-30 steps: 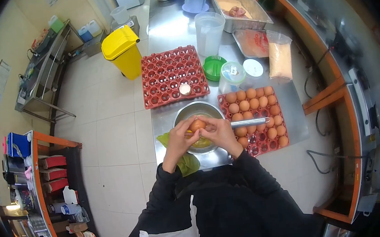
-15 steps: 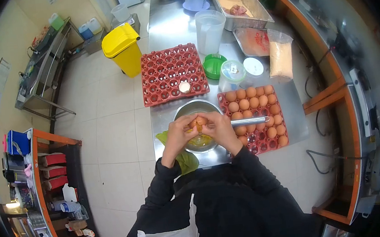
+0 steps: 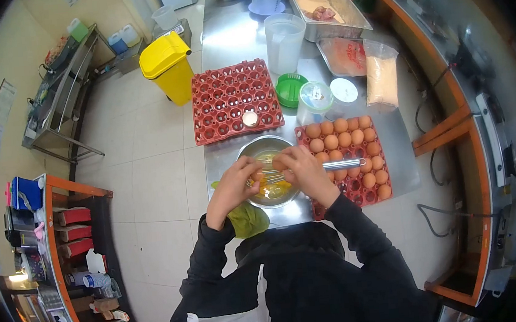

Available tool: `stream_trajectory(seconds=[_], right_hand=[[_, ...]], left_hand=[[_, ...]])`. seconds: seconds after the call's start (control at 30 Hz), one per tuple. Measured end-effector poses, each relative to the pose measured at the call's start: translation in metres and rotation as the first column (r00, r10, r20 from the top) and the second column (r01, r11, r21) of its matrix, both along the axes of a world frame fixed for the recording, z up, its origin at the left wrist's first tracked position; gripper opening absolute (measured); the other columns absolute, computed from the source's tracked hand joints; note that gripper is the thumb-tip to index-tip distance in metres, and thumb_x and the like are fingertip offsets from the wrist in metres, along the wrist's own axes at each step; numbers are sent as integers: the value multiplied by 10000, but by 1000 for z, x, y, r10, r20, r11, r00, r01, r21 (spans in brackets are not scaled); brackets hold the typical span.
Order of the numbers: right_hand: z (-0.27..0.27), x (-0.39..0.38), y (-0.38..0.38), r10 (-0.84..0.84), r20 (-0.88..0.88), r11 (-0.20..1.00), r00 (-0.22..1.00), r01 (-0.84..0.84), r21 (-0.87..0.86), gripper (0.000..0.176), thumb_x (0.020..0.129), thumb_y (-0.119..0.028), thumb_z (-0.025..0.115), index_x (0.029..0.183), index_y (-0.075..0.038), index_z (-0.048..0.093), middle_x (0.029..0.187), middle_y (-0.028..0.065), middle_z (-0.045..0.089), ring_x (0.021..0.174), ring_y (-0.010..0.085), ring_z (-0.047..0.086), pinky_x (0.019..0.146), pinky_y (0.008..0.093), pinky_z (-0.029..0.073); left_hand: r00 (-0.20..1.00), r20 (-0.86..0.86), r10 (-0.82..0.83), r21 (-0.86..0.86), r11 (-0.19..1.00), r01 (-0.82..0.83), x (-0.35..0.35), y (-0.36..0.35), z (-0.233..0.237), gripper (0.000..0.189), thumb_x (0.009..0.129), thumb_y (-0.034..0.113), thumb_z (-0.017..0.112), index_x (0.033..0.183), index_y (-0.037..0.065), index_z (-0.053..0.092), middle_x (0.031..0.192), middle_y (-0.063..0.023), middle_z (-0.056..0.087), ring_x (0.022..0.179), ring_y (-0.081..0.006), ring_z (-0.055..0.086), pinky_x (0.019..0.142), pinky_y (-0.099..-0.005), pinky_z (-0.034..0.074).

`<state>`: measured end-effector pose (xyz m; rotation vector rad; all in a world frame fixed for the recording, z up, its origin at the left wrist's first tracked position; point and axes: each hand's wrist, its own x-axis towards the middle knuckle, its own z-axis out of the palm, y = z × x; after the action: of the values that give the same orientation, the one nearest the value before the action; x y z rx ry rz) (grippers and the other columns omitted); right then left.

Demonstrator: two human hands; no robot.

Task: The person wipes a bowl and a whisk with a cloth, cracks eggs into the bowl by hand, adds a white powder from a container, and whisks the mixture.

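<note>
Over a metal bowl [image 3: 282, 142] with raw egg in it, my left hand [image 3: 235, 184] is closed on one brown eggshell half [image 3: 257, 175]. Another brown shell half [image 3: 279, 164] is between the fingers of my right hand [image 3: 306, 170]. The hands are apart, one over each side of the bowl. A whisk [image 3: 343, 164] lies across the bowl, its wires inside and its metal handle reaching over the egg tray. To the right sits a red tray [image 3: 355, 199] of brown eggs [image 3: 327, 127], with some cups vacant. A green cloth [image 3: 250, 220] is bunched at the bowl's lower left.
Beyond the bowl, a red tray [image 3: 237, 95] holds a single shell piece [image 3: 250, 119]. A green container [image 3: 291, 89], a lidded tub [image 3: 316, 99], a tall plastic jug [image 3: 285, 43] and a bag of crumbs [image 3: 381, 76] stand behind. A yellow bin [image 3: 167, 64] is left of the table.
My hands have moved apart, left and right. The egg they held together is now in two shell halves, and the whisk wires and yolk show between them.
</note>
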<state>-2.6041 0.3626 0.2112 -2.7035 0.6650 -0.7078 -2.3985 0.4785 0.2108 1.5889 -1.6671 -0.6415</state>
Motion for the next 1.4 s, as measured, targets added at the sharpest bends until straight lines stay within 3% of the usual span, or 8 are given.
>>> stream_trajectory(seconds=[0.2,0.3,0.4,0.57,0.67,0.77,0.87,1.4], right_hand=[[-12,-4,-15,-155,303,599,940,-154,785,373,877,-36,710,1238,-52,616,1220,86,637,1044,216,686,828,300,586],[-14,4,-6,-312,385,243,868,-319,916,356,941,-40,666,1285,-6,579,1195,94,658,1123,172,650,884,293,583],[-12,12,5,-375,431,150,821,-404,902,383,964,-43,641,1333,-3,547,1212,128,662,1111,174,655,887,286,586],[-16,5,4,-186,249,606,951,-88,791,474,959,-21,602,1426,-38,522,1270,144,658,1159,229,648,997,335,487],[2,-12,7,-320,323,764,891,42,643,473,952,-50,625,1417,-58,537,1308,154,627,1169,247,638,924,315,529],[21,-47,11,-452,352,767,820,155,623,399,951,-73,630,1347,-53,588,1271,131,611,1116,207,642,767,277,580],[16,-87,16,-564,338,746,754,288,601,348,952,-64,621,1299,-49,617,1192,104,615,1048,176,646,737,269,589],[-25,-197,36,-802,289,596,522,668,446,294,953,-50,634,1245,-25,643,1090,97,636,920,173,673,734,268,558]], left_hand=[[805,-579,128,12,989,-148,-3,-5,4,449,818,-53,729,1248,28,627,1223,-90,626,1108,-195,636,926,-319,568],[621,-777,100,-4,987,-163,-14,-17,-8,444,832,-76,731,1253,-15,605,1304,-118,604,1163,-187,609,968,-318,558],[574,-816,62,-28,989,-148,-23,-24,-18,468,835,-90,730,1275,-30,581,1309,-132,608,1190,-197,600,996,-328,540],[654,-756,20,-59,993,-98,-5,-38,-37,514,829,-43,756,1310,-3,580,1212,-100,655,1115,-165,635,942,-301,555],[777,-625,78,-141,967,-210,17,-72,-29,525,822,-30,757,1318,15,592,1161,-80,663,1060,-155,654,916,-288,564],[912,-321,256,-113,945,-306,36,-106,-24,431,830,35,765,1247,49,659,1144,-85,672,1002,-174,671,878,-301,562],[978,78,192,-323,933,-158,61,-136,-75,426,831,117,785,1231,41,661,1148,-118,666,973,-238,681,859,-330,554],[965,258,41,-167,986,3,66,-162,-60,524,776,194,818,1240,23,644,1096,-188,672,966,-364,668,876,-422,528]])
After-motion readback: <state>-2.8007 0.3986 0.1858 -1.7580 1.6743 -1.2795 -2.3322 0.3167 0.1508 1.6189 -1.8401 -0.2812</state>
